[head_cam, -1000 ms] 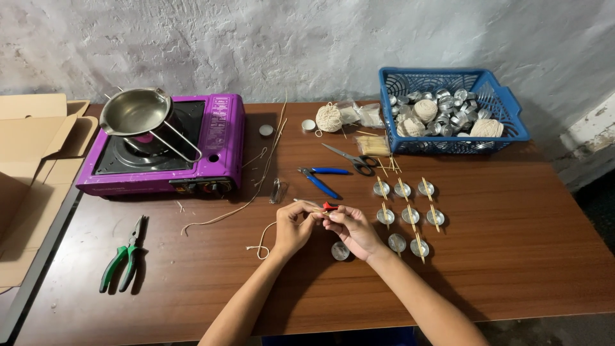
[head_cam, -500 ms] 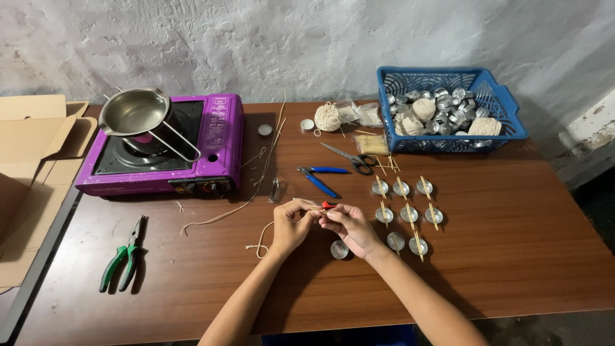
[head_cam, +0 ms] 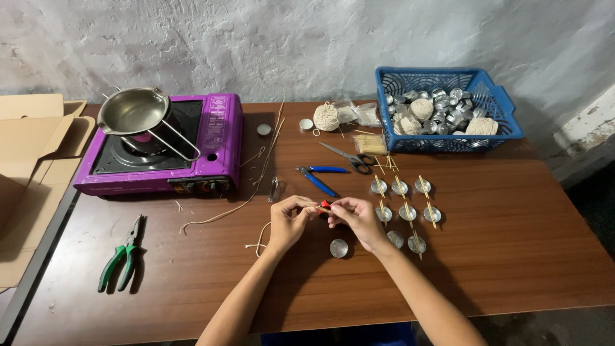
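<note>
**Wick work over a row of small cups**

String (head_cam: 259,238), pale and thin, runs from the left hand (head_cam: 288,221) down onto the wooden table (head_cam: 512,256), where its loose end curls beside the wrist. Both hands meet above the table's middle. The left fingers are pressed together, pinching the string; the right hand (head_cam: 354,219) pinches a thin stick with a small red piece (head_cam: 325,205) at its tip, held between thumb and forefinger. An empty metal cup (head_cam: 339,247) sits just below the hands, near a cluster of cups with sticks laid across them (head_cam: 403,202).

As a judgement: the grip is fine and the parts tiny, so the string could slip from the pinch or fray at its end. A forearm sweeping sideways might knock the finished cups out of line. The blue-handled pliers (head_cam: 318,179) and scissors (head_cam: 346,156) lie close behind the hands, where a reaching hand could nudge them.
</note>
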